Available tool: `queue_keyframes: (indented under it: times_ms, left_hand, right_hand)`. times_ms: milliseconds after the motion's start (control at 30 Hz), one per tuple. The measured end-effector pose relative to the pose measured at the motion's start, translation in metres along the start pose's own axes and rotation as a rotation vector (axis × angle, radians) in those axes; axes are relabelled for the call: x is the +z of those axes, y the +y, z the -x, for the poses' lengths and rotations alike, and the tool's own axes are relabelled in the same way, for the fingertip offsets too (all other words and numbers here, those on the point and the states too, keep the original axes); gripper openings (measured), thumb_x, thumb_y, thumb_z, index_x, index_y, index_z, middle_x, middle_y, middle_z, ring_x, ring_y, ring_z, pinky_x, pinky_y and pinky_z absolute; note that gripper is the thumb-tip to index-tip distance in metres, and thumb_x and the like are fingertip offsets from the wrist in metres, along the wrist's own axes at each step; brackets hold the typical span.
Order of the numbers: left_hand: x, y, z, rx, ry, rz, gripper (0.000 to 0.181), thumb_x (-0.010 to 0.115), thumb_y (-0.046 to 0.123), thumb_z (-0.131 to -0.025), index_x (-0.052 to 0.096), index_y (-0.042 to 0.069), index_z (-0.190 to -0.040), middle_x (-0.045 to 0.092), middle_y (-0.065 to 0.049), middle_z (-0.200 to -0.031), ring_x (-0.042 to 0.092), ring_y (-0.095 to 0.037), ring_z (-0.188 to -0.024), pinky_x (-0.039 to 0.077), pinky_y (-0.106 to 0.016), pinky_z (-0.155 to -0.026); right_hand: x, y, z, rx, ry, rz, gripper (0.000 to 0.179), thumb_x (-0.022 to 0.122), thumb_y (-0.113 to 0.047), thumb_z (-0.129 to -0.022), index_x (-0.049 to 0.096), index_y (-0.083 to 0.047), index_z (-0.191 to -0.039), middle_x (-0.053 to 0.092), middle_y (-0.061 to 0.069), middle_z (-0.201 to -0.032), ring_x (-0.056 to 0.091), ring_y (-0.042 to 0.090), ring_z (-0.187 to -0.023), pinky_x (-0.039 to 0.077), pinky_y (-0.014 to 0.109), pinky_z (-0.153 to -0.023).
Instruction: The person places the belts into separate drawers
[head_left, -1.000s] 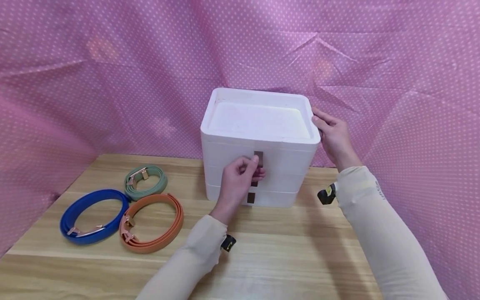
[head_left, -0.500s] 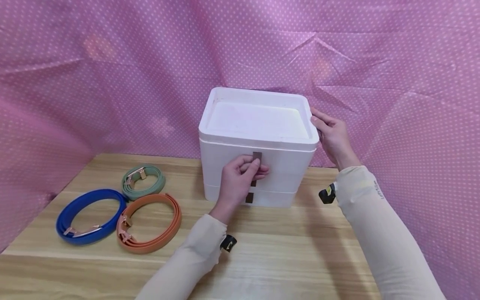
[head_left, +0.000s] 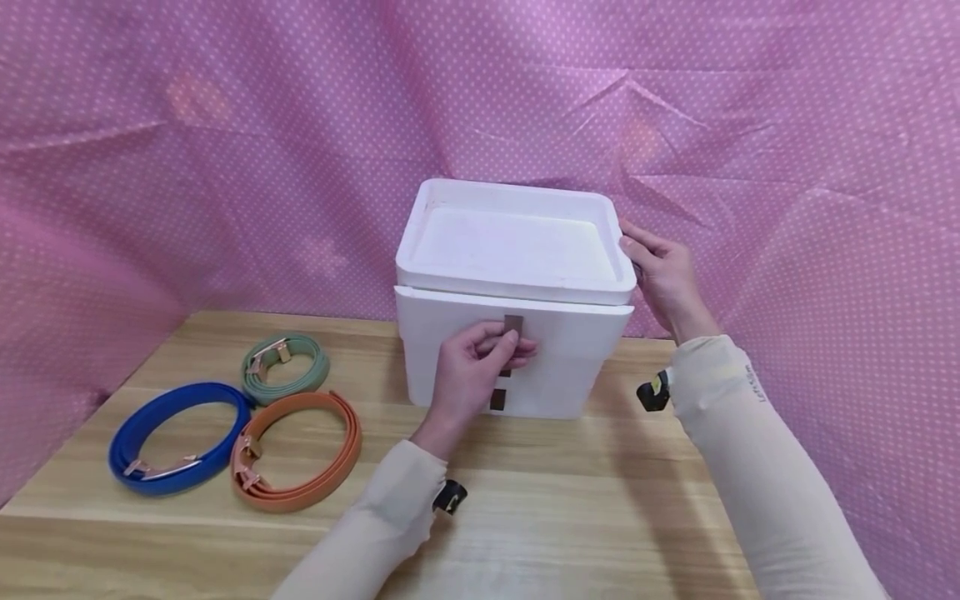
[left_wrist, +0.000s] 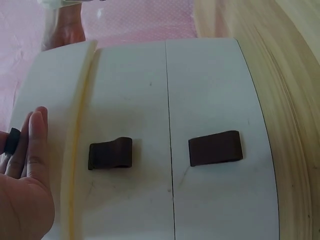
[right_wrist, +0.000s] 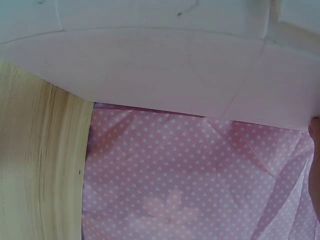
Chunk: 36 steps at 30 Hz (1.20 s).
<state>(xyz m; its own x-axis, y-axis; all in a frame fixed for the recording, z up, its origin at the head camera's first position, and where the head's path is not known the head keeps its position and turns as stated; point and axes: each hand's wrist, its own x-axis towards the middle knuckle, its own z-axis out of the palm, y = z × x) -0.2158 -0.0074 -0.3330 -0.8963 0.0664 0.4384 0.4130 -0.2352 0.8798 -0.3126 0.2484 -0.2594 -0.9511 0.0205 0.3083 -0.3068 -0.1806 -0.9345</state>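
A white drawer box with a tray-like top stands at the back of the wooden table. Its top drawer juts slightly forward, with a gap under the top's rim. My left hand pinches that drawer's brown pull tab between thumb and fingers. The left wrist view shows the middle tab and the bottom tab hanging free on drawer fronts that stay flush. My right hand grips the box's right side near the top rim, its fingertips partly hidden behind the edge.
Three coiled belts lie on the table at the left: a green belt, a blue belt and an orange belt. Pink dotted cloth hangs close behind the box and along both sides.
The top drawer has slid a little toward me, drawn by its tab in my left hand, and a gap has appeared beneath the rim. My right hand keeps its place on the box.
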Motion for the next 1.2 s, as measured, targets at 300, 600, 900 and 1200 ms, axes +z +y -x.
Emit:
queue_keyframes:
  times_ms: [300,600,900,1200]
  left_hand:
    - [-0.011,0.001,0.006,0.054,-0.040,-0.025,0.015,0.064,0.002,-0.095,0.068,-0.010,-0.103,0.072,-0.020,-0.095,0.072,-0.033,-0.086,0.061,-0.041,-0.076]
    - [-0.010,0.005,0.014,0.043,-0.118,0.003,0.012,0.063,0.000,-0.095,0.066,-0.011,-0.099,0.072,-0.020,-0.094,0.072,-0.032,-0.088,0.062,-0.042,-0.076]
    - [-0.009,0.010,0.019,0.038,-0.146,0.021,0.012,0.062,-0.001,-0.095,0.064,-0.012,-0.098,0.072,-0.021,-0.094,0.071,-0.032,-0.089,0.061,-0.041,-0.079]
    - [-0.011,0.014,0.022,0.031,-0.161,0.005,0.012,0.063,0.000,-0.095,0.066,-0.012,-0.099,0.072,-0.019,-0.094,0.071,-0.030,-0.089,0.061,-0.040,-0.079]
  right_hand:
    - [0.007,0.005,-0.005,-0.010,-0.024,-0.019,0.046,0.061,-0.003,-0.097,0.045,0.010,-0.138,0.044,0.018,-0.146,0.050,0.024,-0.129,0.050,0.024,-0.097]
    - [0.000,0.004,-0.002,-0.008,0.005,-0.026,0.046,0.062,-0.002,-0.096,0.045,0.011,-0.137,0.043,0.019,-0.146,0.049,0.027,-0.130,0.050,0.024,-0.097]
    - [-0.001,0.002,0.000,-0.009,0.018,-0.039,0.047,0.063,-0.003,-0.096,0.046,0.010,-0.137,0.046,0.018,-0.145,0.052,0.025,-0.127,0.050,0.024,-0.097]
    - [-0.001,0.002,0.000,-0.023,0.005,-0.055,0.046,0.063,-0.002,-0.096,0.046,0.011,-0.137,0.047,0.019,-0.144,0.053,0.025,-0.126,0.049,0.025,-0.098]
